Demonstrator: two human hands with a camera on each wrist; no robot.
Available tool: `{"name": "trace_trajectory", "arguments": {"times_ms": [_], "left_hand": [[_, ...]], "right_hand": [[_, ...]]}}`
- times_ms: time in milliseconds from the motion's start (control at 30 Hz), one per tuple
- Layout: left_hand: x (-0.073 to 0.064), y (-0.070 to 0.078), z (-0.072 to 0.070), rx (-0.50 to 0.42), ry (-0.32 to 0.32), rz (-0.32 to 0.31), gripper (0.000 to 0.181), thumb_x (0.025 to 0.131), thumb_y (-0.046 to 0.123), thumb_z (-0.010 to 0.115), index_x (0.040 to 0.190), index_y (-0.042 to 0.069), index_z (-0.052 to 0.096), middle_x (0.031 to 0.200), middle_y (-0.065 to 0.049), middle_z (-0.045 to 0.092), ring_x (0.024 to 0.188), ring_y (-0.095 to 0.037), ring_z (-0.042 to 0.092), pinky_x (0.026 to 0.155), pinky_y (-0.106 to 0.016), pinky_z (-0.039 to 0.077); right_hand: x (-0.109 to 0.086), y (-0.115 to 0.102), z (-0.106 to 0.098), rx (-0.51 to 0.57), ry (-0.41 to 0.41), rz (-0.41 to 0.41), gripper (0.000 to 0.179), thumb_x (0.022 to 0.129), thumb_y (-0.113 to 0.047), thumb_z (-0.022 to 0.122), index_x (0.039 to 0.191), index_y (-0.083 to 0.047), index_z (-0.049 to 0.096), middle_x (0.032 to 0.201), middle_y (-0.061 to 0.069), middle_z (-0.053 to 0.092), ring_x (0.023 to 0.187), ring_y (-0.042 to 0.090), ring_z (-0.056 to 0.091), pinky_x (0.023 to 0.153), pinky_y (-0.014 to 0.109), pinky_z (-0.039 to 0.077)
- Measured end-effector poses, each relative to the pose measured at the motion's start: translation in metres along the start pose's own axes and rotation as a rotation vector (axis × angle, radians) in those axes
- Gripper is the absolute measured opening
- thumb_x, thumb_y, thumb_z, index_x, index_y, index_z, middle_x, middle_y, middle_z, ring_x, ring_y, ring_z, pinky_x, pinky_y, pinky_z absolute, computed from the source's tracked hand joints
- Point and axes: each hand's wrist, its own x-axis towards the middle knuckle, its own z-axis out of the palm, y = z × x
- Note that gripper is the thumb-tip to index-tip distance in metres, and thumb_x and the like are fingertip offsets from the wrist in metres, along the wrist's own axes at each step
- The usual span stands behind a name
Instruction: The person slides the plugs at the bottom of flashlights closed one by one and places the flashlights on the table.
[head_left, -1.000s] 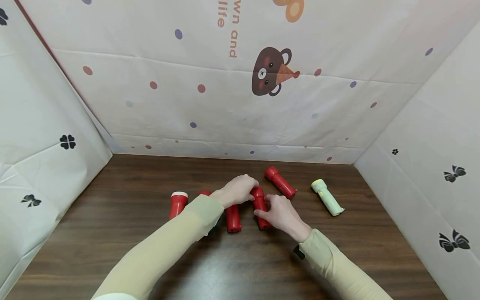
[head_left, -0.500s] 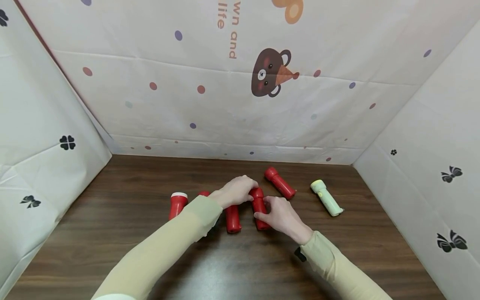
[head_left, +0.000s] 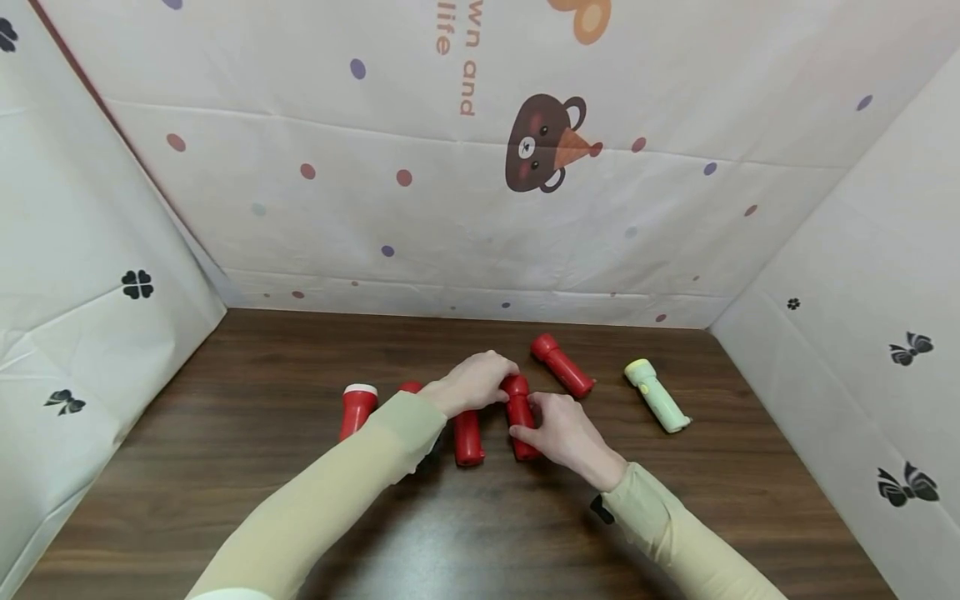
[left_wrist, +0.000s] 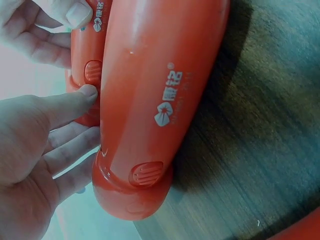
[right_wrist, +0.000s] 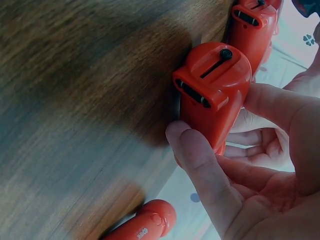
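Observation:
A red flashlight [head_left: 519, 414] lies on the table, head end away from me, with both hands on it. My left hand [head_left: 474, 383] pinches its head end; in the left wrist view the thumb [left_wrist: 82, 97] touches near the ribbed switch. Around the body, toward the tail, my right hand [head_left: 566, 427] grips with thumb and fingers. The tail end, with a black slider line, faces the right wrist view, where the flashlight [right_wrist: 215, 112] sits between thumb and finger. Just left of it is a second red flashlight [head_left: 468, 440], partly under my left wrist and large in the left wrist view.
Further left, a red flashlight with a white rim [head_left: 357, 408] and another red one [head_left: 410, 387] are partly hidden by my left sleeve. Behind the right hand lie a red flashlight [head_left: 562, 365] and a pale green one [head_left: 657, 397]. Patterned sheets [head_left: 450, 225] wall the wooden table [head_left: 465, 533].

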Motion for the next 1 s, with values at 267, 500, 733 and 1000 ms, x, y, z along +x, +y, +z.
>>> {"name": "trace_trajectory", "arguments": {"times_ms": [267,500,733,1000], "left_hand": [[-0.005,-0.001,-0.002,-0.004,0.006,-0.012,0.023,0.094,0.013,0.079,0.117,0.010,0.077,0.105,-0.002,0.079,0.093,-0.015,0.069,0.089,-0.031,0.059],[-0.009,0.000,-0.002,0.012,0.011,-0.025,0.033,0.096,0.017,0.078,0.128,0.010,0.072,0.120,-0.005,0.078,0.111,-0.020,0.072,0.100,-0.035,0.060],[-0.015,0.001,-0.001,-0.044,0.040,-0.060,0.052,0.099,0.024,0.074,0.147,0.010,0.061,0.146,-0.010,0.067,0.137,-0.026,0.062,0.117,-0.040,0.052],[-0.022,0.003,0.000,-0.151,0.114,-0.097,0.056,0.102,0.035,0.069,0.152,0.013,0.056,0.154,-0.008,0.061,0.145,-0.026,0.057,0.121,-0.043,0.049]], "right_hand": [[0.000,-0.001,0.002,0.002,0.001,-0.017,0.028,0.089,-0.023,0.084,0.108,-0.005,0.073,0.077,0.001,0.067,0.062,0.009,0.054,0.054,0.023,0.043],[0.000,0.005,-0.002,0.008,-0.001,-0.026,0.035,0.091,-0.027,0.082,0.118,-0.005,0.074,0.095,0.005,0.078,0.069,0.008,0.061,0.063,0.025,0.052],[-0.001,0.017,-0.011,-0.056,0.057,-0.020,0.047,0.095,-0.034,0.076,0.128,-0.002,0.071,0.114,0.011,0.080,0.094,0.021,0.075,0.083,0.045,0.063],[0.005,0.032,-0.021,-0.140,0.178,-0.055,0.055,0.096,-0.039,0.074,0.136,-0.001,0.068,0.135,0.019,0.073,0.117,0.040,0.072,0.092,0.058,0.060]]}}
